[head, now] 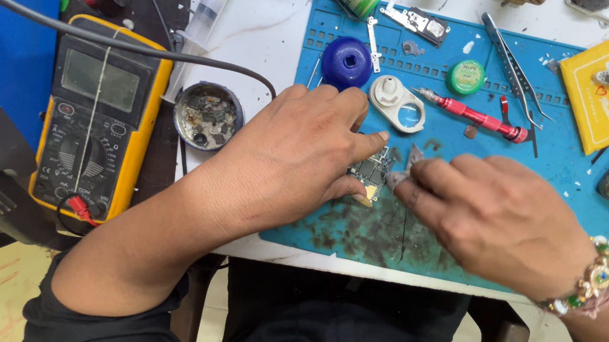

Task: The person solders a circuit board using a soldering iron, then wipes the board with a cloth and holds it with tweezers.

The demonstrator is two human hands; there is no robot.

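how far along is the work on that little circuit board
Done: the circuit board lies bare on the blue mat, with small metal parts set aside at the mat's top edge. In hand: the left hand pins the board down while the right hand works at its edge with something too hidden to name. Left: nothing looks put back together; the tweezers and red screwdriver lie unused.

The board (371, 172) lay on the mat (547, 155) between both hands; the multimeter (99, 115) sat left of the mat.
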